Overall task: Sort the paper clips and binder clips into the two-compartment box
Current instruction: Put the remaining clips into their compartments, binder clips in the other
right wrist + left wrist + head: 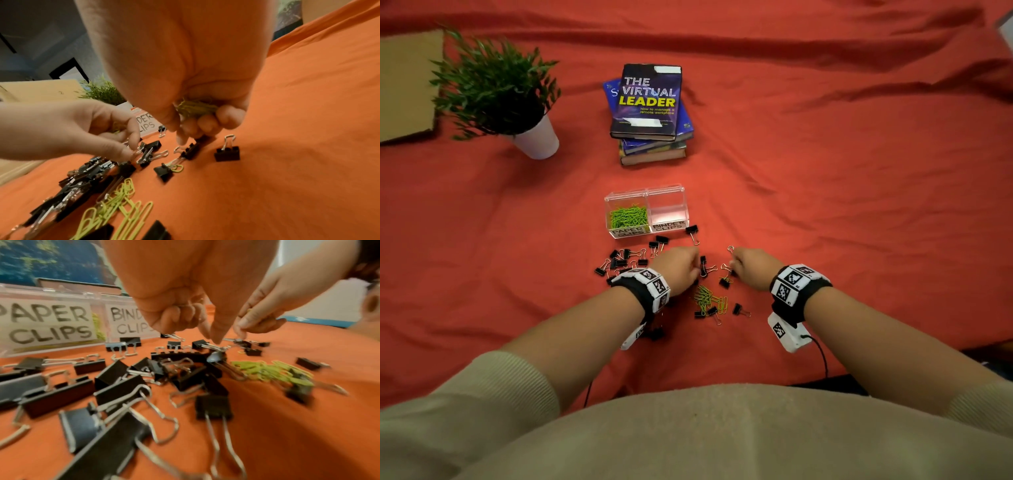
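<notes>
At the left of the head view my left hand [677,270] is reaching down with thumb and forefinger closing on a binder clip's [200,344] wire handle, though I cannot tell whether it is pinched yet. Just right of centre, my right hand [751,268] is clenching a wad of green paper clips [195,107]. The box [681,190] is sitting above both hands in the frame, its paper-clip compartment [627,216] on the left, so I judge the right hand will be crossing up and left.
</notes>
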